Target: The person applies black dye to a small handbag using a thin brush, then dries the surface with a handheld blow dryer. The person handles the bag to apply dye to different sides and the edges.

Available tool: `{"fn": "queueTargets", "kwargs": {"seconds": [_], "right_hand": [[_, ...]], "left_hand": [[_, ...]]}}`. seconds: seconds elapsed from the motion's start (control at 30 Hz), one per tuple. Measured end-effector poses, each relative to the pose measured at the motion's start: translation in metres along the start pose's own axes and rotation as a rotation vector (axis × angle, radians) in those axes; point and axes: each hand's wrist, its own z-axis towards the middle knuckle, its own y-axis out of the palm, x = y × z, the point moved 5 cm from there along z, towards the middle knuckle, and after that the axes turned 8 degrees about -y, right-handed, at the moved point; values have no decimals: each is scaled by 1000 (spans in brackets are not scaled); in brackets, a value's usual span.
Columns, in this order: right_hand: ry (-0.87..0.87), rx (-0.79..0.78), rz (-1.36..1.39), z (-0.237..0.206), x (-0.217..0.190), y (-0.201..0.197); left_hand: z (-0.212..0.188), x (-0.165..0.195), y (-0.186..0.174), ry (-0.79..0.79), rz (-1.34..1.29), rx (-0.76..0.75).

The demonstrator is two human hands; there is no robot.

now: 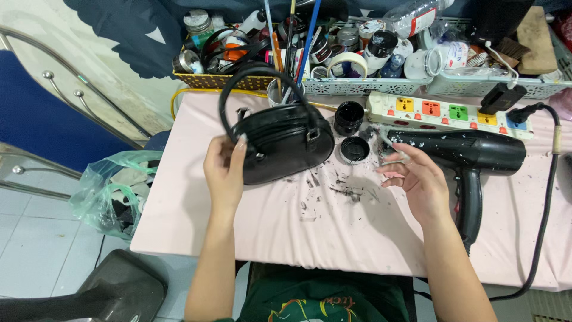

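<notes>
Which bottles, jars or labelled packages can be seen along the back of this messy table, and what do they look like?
Clear plastic bottle: lying in the back trays, red and white label.
White jar: on its side right of centre, pale label.
Black-capped bottle: beside the tape roll, white label.
Silver-lidded jar: far left in the yellow basket, greenish label.
No screens or signs.

Clear bottle (413, 15) with red-white label lies in back tray; white-labelled jar (454, 55) beside it, possibly plastic.
</notes>
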Motion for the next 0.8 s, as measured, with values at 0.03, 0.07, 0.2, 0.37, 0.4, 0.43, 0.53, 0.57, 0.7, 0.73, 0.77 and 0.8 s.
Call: {"fn": "queueTargets", "kwargs": {"seconds": [0.03,0.07,0.2,0.37,0.4,0.43,0.53,0.57,0.7,0.73,0.77,0.8], "right_hand": [[-30,25,-80,-1,3,-5],[-59,51,-161,-2,6,-9],[-156,144,-618,-1,7,-13],[-295,-95,-1117,14,-18,17],[-236,-118,-1157,20,-18,21],[-210,-142,-1217,26,-18,25],[-280,-247,-1337,34,-14,40],[-407,-302,-1335,33,-15,46],[-436,-290,-1289,22,-9,46],[-409,-293,-1319,21,-6,44],[-381,-296,-1351,21,-4,42],[-353,-300,-1382,21,-2,39]], "left_hand": [[-5,-7,-5,-13,-36,24],[-10,-13,-10,-25,-71,47],[-26,-40,-26,-104,-104,154],[-32,-56,-36,-83,-165,178],[-32,-57,-37,-87,-181,183],[-32,-57,-36,-65,-186,175],[-37,-56,-35,-22,-191,155],[-38,-56,-35,-22,-189,152],[-40,-57,-36,-23,-187,134],[-41,-58,-36,-18,-187,127],[-41,-58,-36,-13,-188,118],[-42,-58,-35,-9,-189,110]]}}
